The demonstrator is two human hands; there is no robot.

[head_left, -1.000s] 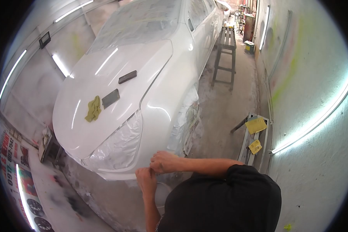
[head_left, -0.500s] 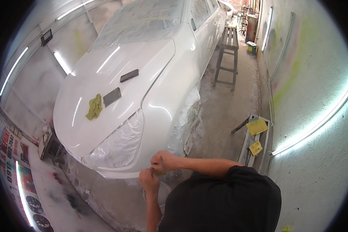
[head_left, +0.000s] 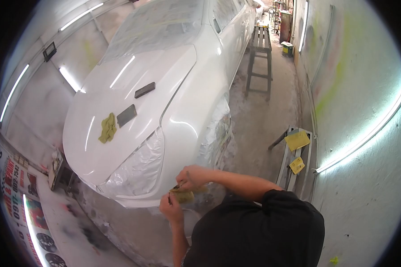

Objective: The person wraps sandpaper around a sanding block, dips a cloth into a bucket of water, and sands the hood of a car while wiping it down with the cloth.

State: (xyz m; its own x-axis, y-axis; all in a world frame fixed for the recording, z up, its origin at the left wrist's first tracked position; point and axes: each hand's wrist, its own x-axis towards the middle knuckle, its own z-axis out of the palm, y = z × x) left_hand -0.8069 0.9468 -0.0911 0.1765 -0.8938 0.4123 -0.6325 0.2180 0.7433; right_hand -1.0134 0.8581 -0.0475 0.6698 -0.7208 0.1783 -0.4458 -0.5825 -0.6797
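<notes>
Close to the front corner of the white car (head_left: 178,147), my left hand (head_left: 171,208) and my right hand (head_left: 192,177) are closed on a yellowish sheet of sandpaper (head_left: 182,196). Fingertips pinch its edge, where a dark strip shows; part of the sheet is hidden behind the hands. Below them a pale, round bucket (head_left: 191,219) is partly covered by my arm. On the car's hood lie a crumpled yellow-green cloth (head_left: 107,128), a flat grey block (head_left: 127,115) and a darker narrow block (head_left: 145,90).
Plastic film (head_left: 138,171) masks the headlight, and more covers the wheel and windshield. Right of the car, a low metal bench (head_left: 294,155) carries two yellow sheets (head_left: 297,140). A tall slatted trestle (head_left: 260,53) stands along the aisle. Lit tubes (head_left: 365,138) line the walls.
My hands have moved slightly apart, the right one rising a little, and more of the yellowish sheet shows between them. The view has shifted slightly.
</notes>
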